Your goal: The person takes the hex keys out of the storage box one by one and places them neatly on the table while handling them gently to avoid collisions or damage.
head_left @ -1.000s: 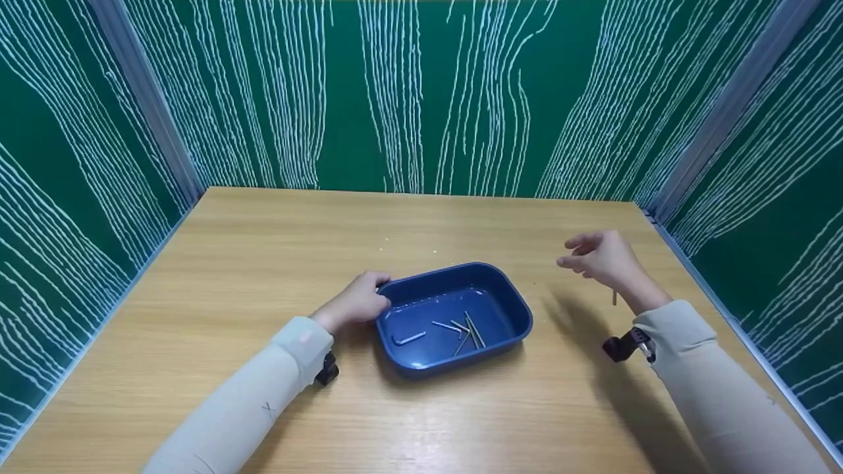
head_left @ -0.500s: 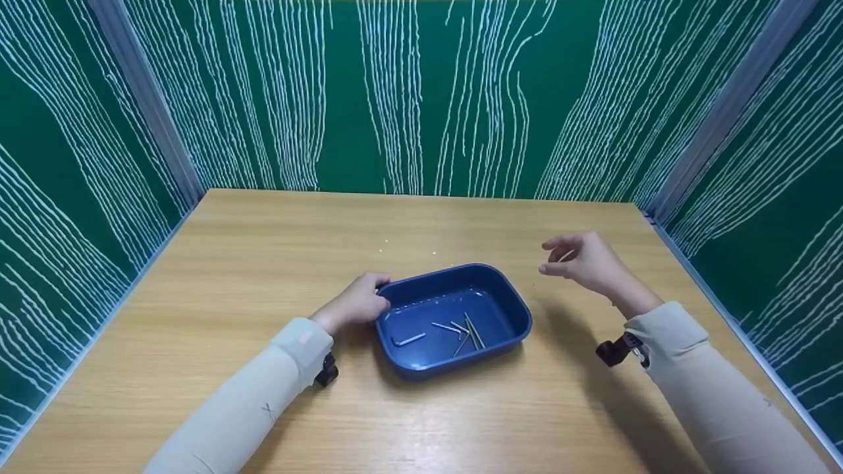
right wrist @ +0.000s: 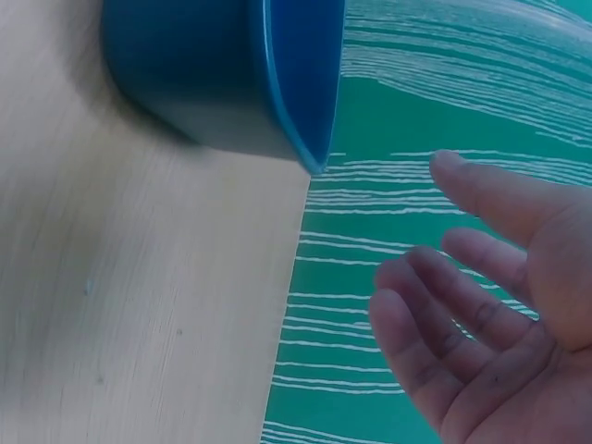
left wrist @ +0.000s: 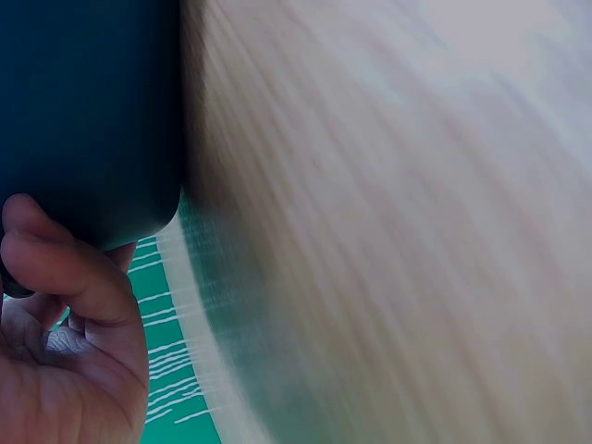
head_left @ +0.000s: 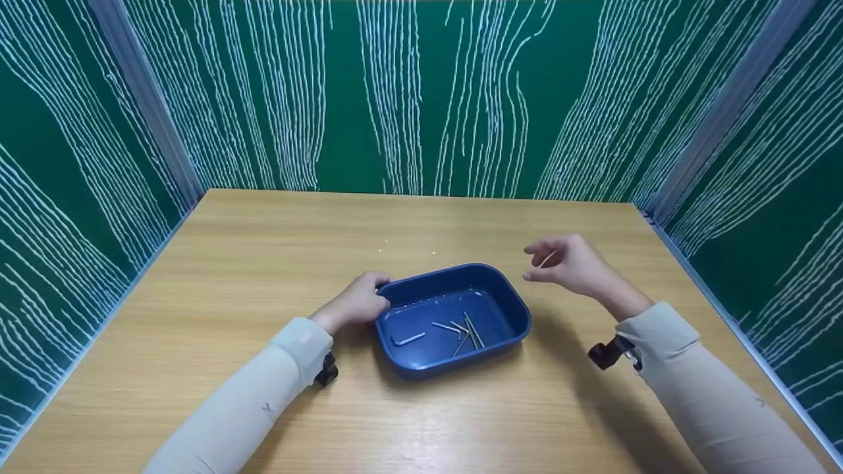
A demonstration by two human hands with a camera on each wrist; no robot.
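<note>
A blue plastic box [head_left: 454, 271] rests on the wooden table, and several thin metal hex keys [head_left: 409, 338] lie inside it. One L-shaped key is apart on the left; the others are bunched on the right side of the floor. My left hand [head_left: 355, 301] grips the box's left end at the rim; in the left wrist view its fingers [left wrist: 69, 273] curl at the dark box wall. Just right of the box, my right hand [head_left: 563, 266] hovers with thumb and fingers apart. In the right wrist view, that hand [right wrist: 499, 314] holds nothing.
Tiny pale specks [head_left: 433, 253] dot the wooden table [head_left: 276, 237] behind the box. Green panels [head_left: 342, 131] with white wavy lines stand at the back and on both sides. A dark wrist camera [head_left: 606, 354] juts out under the right sleeve.
My right hand has moved left, closer to the box. A thin rod that showed below its wrist a second ago is out of sight. The left hand and the box stay put.
</note>
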